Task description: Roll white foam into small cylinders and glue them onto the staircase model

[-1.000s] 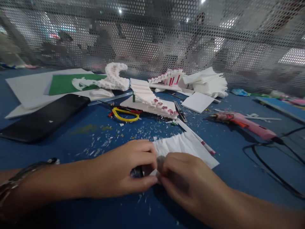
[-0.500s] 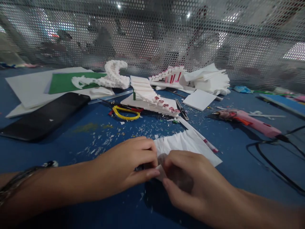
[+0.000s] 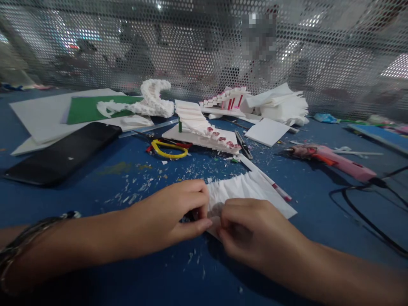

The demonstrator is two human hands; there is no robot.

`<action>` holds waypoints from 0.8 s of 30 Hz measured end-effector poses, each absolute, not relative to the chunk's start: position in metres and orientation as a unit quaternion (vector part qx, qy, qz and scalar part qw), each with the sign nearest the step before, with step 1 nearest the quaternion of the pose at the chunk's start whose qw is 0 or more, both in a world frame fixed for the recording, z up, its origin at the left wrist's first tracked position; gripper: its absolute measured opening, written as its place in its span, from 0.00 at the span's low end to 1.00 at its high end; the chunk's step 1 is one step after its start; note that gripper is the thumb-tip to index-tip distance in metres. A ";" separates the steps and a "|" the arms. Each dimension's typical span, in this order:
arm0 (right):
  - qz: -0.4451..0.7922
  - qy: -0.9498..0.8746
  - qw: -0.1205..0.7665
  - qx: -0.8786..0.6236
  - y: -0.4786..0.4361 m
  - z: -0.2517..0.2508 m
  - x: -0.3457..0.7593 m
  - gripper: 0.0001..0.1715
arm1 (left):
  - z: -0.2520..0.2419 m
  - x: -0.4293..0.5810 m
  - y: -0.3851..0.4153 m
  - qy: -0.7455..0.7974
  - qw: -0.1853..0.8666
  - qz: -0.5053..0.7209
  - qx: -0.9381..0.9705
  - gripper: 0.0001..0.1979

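Observation:
A thin white sheet of tissue paper (image 3: 255,187), gathered into crinkled pleats, lies between my hands on the blue tabletop. At its left edge my left hand (image 3: 188,208) is closed, thumb and fingers pinching the paper. My right hand (image 3: 248,225) grips the near edge with curled fingers, close beside the left. The fingertips partly hide the gripped edge. Just beyond the paper rests a white stick with a red end (image 3: 280,192). Behind that sits a small white staircase model (image 3: 197,123) with dark red rosettes along its side.
Yellow-handled scissors (image 3: 170,151) and a black phone (image 3: 63,153) lie to the left. A pink glue gun (image 3: 341,161) with its black cable (image 3: 366,221) is at right. White paper scraps (image 3: 130,187) litter the table. A perforated metal screen (image 3: 197,46) stands behind.
My right thumb has curled in toward its fingers at the paper's near edge. My left hand stays almost in place, still pinching. The view has shifted slightly.

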State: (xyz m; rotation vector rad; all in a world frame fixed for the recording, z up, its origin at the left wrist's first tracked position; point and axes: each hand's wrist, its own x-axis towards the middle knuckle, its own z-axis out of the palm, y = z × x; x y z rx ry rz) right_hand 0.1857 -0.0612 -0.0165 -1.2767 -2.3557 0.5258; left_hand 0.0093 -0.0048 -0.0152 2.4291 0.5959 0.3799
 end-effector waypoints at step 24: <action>0.011 -0.926 0.180 -0.331 -0.063 -0.011 0.196 0.11 | -0.013 0.006 -0.006 0.151 0.233 0.161 0.947 0.04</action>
